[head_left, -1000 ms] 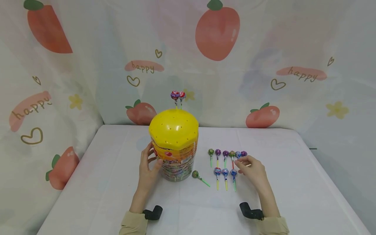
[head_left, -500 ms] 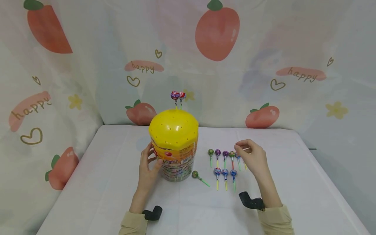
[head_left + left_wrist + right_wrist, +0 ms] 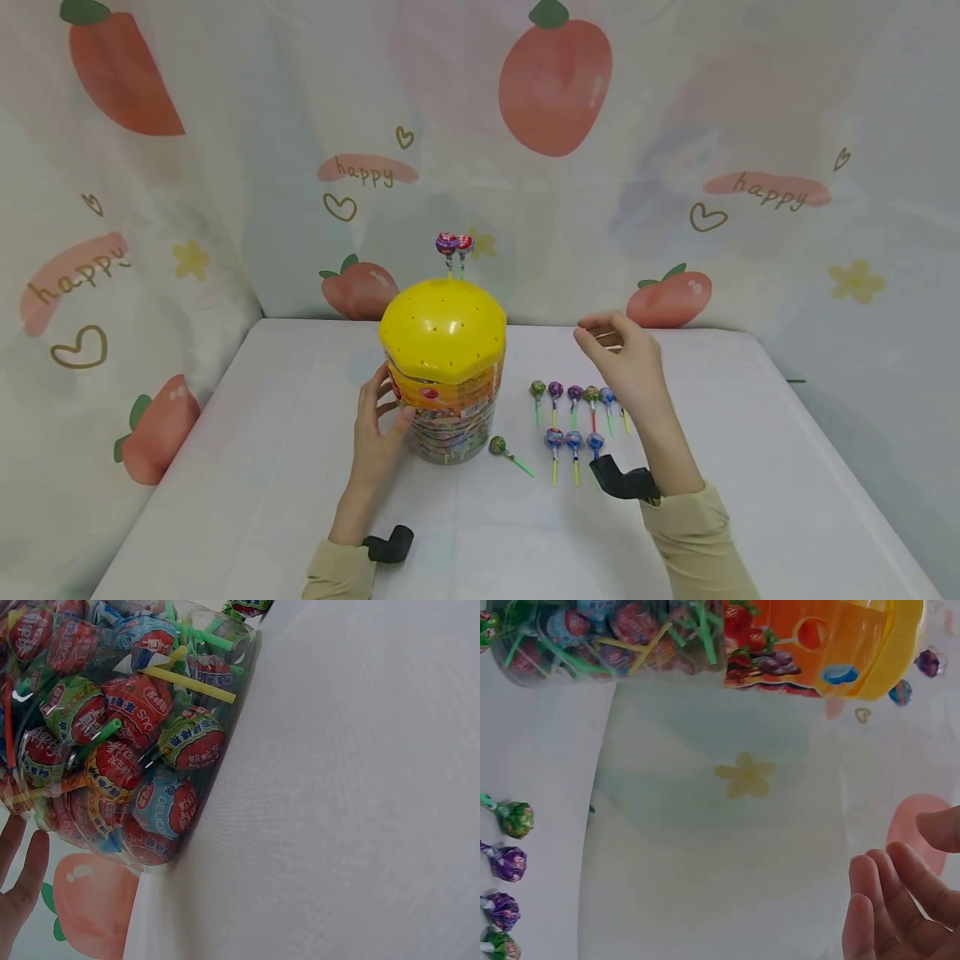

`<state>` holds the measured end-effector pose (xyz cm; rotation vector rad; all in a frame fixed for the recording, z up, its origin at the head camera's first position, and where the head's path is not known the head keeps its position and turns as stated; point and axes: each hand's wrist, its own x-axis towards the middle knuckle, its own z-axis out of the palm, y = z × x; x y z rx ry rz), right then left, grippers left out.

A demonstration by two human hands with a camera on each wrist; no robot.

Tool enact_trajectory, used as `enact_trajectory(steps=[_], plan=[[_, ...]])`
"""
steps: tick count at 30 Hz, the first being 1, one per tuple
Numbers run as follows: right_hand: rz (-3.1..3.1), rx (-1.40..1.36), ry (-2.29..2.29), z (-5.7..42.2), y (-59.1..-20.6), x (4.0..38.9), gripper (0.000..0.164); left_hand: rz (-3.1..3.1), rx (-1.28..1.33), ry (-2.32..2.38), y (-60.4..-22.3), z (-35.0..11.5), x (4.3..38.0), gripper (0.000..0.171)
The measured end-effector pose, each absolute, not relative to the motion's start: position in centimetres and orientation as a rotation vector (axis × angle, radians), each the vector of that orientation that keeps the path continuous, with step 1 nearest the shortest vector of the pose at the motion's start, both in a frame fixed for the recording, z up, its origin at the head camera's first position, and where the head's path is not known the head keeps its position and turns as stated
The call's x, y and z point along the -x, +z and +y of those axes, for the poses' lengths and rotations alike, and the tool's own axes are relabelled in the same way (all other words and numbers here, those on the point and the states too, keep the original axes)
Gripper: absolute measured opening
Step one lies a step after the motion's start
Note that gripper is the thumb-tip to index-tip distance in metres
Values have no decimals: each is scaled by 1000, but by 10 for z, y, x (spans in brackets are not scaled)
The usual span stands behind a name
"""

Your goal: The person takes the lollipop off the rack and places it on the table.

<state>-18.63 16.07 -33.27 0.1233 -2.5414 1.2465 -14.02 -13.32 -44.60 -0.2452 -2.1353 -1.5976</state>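
A clear tub (image 3: 450, 433) packed with lollipops stands upright under a yellow domed lid (image 3: 442, 325) dotted with small holes. Two lollipops (image 3: 455, 244) stick up from the back of the lid. My left hand (image 3: 378, 442) rests against the tub's left side, thumb towards the front; in the left wrist view its visible fingers (image 3: 31, 874) look straight. Raised to the right of the tub is my right hand (image 3: 622, 354), thumb and index finger near each other. The right wrist view shows a gap between that thumb (image 3: 941, 827) and the fingers, and nothing held.
Right of the tub lie two rows of lollipops, the back row (image 3: 574, 393) longer than the front row (image 3: 573, 442). The right hand and wrist camera (image 3: 624, 479) cover part of them. One green lollipop (image 3: 498, 447) lies slanted near the tub's base. A printed cloth hangs behind.
My right hand has risen from the right end of the lollipop rows, moving up and away, then slightly left. The left hand and tub have stayed put.
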Motion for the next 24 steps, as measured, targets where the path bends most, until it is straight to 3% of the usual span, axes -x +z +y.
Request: enact_trajectory(steps=[24], plan=[[-2428, -415, 1380, 100, -261, 207, 24, -2130, 251, -1606, -442, -132, 139, 69]])
